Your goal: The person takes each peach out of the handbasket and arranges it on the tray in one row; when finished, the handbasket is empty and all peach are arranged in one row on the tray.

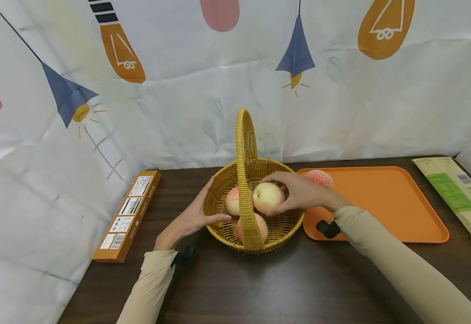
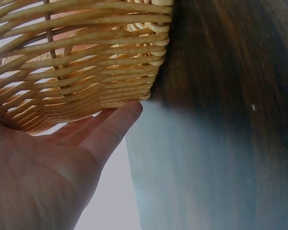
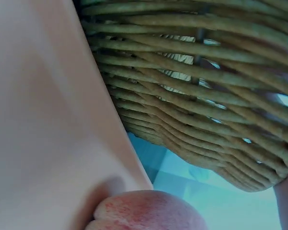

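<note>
A yellow woven basket [image 1: 278, 245] with a tall arched handle stands on the dark table. In the head view my left hand [image 1: 192, 218] grips its left rim, thumb over the edge and fingers along the outside weave [image 2: 77, 91]. My right hand [image 1: 296, 191] reaches over the right rim and holds a pale yellow peach [image 1: 267, 197] between thumb and fingers inside the basket. Beside it lie a pinkish peach [image 1: 233, 202] and a lower peach [image 1: 261, 227], both partly hidden by the handle. The right wrist view shows the basket's outer wall [image 3: 192, 86], not the fingers.
An orange tray [image 1: 385, 202] lies right of the basket. A redder peach [image 1: 319, 178] sits on it, partly behind my right arm. A long orange box [image 1: 128, 216] lies at the left, and a flat package with a green label [image 1: 458, 193] at the far right. Patterned cloth hangs behind.
</note>
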`<state>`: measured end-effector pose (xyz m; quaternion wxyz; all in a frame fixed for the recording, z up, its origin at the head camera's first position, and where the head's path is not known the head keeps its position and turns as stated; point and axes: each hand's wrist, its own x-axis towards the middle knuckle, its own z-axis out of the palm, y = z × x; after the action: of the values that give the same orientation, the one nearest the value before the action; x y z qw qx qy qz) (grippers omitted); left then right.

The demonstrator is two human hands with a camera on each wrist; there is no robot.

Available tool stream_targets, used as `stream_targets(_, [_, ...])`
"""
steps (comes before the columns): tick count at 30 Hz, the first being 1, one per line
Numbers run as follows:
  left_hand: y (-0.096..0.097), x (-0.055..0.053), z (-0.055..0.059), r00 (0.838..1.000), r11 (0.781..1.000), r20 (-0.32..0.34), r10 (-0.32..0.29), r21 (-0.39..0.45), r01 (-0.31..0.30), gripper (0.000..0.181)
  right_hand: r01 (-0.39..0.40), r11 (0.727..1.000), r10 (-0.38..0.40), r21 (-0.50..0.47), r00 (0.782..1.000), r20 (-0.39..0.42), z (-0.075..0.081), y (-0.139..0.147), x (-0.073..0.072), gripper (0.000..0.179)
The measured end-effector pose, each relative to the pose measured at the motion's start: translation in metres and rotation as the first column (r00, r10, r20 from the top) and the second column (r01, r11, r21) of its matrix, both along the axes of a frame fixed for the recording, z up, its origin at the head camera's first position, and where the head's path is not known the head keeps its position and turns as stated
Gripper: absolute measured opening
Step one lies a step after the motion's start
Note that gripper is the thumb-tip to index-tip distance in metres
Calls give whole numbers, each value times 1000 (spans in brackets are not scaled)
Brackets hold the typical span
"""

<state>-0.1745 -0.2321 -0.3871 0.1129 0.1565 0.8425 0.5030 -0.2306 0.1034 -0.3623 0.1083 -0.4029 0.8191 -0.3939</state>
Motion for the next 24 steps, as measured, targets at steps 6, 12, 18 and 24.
stream_targets(6, [-2,1,1,1000,1000,-11,-25,-17,25,120,39,985,-12,-170,988,157,2,11,9,69])
stream_targets(12, [-12,2,0,995,995,-9,-96,-5,96,125,113,947,-18,-300,953,303,7,34,20,70])
stream_targets(18, [-19,1,-2,989,988,0,-147,35,147,128,217,888,-68,-405,934,350,12,61,25,53])
stream_targets(24, [-22,-1,-5,985,981,2,-175,81,174,132,251,790,-10,-560,918,397,17,90,31,47])
